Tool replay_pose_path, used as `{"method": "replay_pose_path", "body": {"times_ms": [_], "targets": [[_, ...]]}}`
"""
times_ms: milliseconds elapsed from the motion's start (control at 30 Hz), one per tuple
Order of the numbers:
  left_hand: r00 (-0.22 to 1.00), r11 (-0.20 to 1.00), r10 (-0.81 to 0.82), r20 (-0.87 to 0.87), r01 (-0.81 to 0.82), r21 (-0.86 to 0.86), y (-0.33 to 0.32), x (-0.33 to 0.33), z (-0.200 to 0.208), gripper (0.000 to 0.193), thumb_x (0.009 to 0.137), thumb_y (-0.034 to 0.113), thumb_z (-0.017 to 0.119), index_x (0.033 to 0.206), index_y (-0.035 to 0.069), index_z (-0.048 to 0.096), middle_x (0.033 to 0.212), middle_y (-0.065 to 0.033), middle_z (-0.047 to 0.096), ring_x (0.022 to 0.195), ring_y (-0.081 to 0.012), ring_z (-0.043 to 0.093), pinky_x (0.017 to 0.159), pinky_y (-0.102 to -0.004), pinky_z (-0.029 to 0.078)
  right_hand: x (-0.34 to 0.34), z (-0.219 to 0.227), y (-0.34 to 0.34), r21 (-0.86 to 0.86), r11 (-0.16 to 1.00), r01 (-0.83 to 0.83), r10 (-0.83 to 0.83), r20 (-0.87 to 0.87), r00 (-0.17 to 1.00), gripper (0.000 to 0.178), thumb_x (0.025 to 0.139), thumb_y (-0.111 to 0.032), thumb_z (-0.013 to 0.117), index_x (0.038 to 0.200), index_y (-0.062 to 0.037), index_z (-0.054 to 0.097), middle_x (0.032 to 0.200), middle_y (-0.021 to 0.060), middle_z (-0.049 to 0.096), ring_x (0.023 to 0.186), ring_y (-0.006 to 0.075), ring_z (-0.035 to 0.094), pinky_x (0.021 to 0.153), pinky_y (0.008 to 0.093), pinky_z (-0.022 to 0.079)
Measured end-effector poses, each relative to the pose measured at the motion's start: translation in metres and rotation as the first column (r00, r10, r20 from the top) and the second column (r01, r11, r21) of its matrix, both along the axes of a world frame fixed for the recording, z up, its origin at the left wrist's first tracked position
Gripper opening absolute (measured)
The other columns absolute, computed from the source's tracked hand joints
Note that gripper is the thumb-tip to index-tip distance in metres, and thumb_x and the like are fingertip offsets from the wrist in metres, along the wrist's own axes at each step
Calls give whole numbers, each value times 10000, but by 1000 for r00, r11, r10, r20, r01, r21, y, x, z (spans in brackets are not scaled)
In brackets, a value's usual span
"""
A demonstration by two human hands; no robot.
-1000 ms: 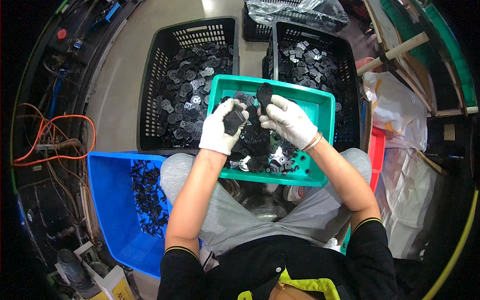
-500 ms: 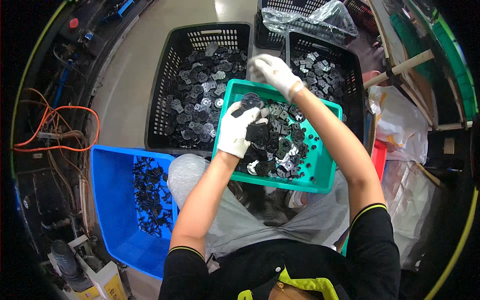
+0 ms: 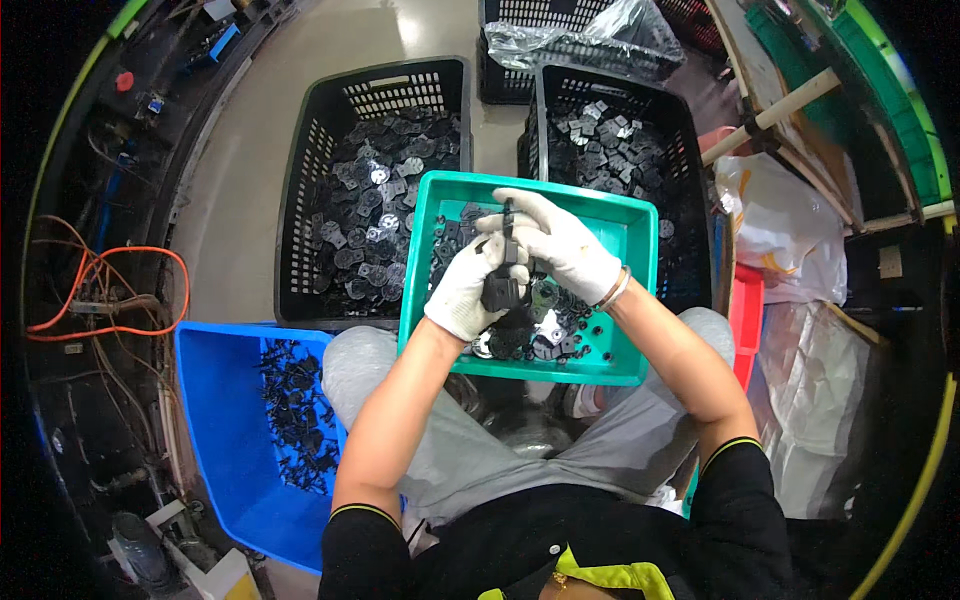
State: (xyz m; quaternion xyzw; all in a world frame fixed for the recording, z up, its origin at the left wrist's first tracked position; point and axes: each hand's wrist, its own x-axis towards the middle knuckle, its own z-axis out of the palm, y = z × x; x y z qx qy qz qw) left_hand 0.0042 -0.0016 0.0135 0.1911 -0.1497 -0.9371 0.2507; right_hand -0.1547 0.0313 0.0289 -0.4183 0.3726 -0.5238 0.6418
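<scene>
Both my hands wear white gloves and meet over a green tray (image 3: 628,240). My left hand (image 3: 465,292) is closed around black plastic parts (image 3: 503,294), one of them blocky. The fingers of my right hand (image 3: 570,252) close on a thin black piece (image 3: 508,213) seen edge-on, up against what the left hand holds. Gloved fingers hide much of these parts. Beneath the hands, the tray carries a loose pile of flat black plastic pieces (image 3: 515,340), some shiny, and several small round black bits (image 3: 597,330) toward its right side.
Two black slatted crates, left (image 3: 290,235) and right (image 3: 537,130), stand beyond the tray with flat black parts inside. A blue bin (image 3: 215,430) at the left holds spindly black pieces (image 3: 298,415). Another crate with plastic film (image 3: 640,55) is behind. Red bins (image 3: 747,310) and white bags (image 3: 790,225) lie right.
My right hand has come back from beside the right crate to the left hand, its fingers now on the black piece. The left hand has turned its parts edge-on.
</scene>
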Motion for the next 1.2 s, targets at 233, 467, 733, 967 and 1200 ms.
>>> {"method": "replay_pose_path", "body": {"times_ms": [233,467,733,967,1200], "targets": [[883,937,252,395,-122,-327,-9,-6,-4,221,817,140,636,956,-5,544,829,-123,616,622,-191,621,580,-289,520,-5,1,2,-120,922,367,-386,-260,885,369,864,-159,551,1176,10,451,1006,68,575,832,105,572,658,231,498],[330,618,694,640,182,-765,-53,44,-2,414,759,100,660,1106,-69,510,926,-178,621,599,-186,646,546,-267,507,-11,5,8,66,946,318,-316,-32,948,520,845,-185,588,1255,38,358,1074,134,542,920,187,585,795,319,524],[276,679,492,826,472,-562,-56,57,-5,463,700,39,627,1129,-82,504,835,-156,647,544,-171,639,492,-274,507,-17,7,15,51,950,308,-301,-105,948,552,773,-120,644,1234,56,396,1102,163,551,969,199,575,856,333,493],[207,651,488,848,560,-512,-46,56,5,369,687,31,616,1030,-87,548,775,-151,637,532,-176,638,497,-279,507,-18,10,18,116,924,364,-348,-138,927,434,765,-69,643,1145,49,469,1037,138,591,910,183,601,820,312,511],[325,589,720,613,180,-788,-42,48,0,298,766,122,690,976,-43,559,810,-104,607,531,-155,603,465,-251,480,-38,-18,5,252,873,418,-452,95,887,97,821,-70,580,916,-49,573,889,103,629,728,177,625,625,292,518]]}}
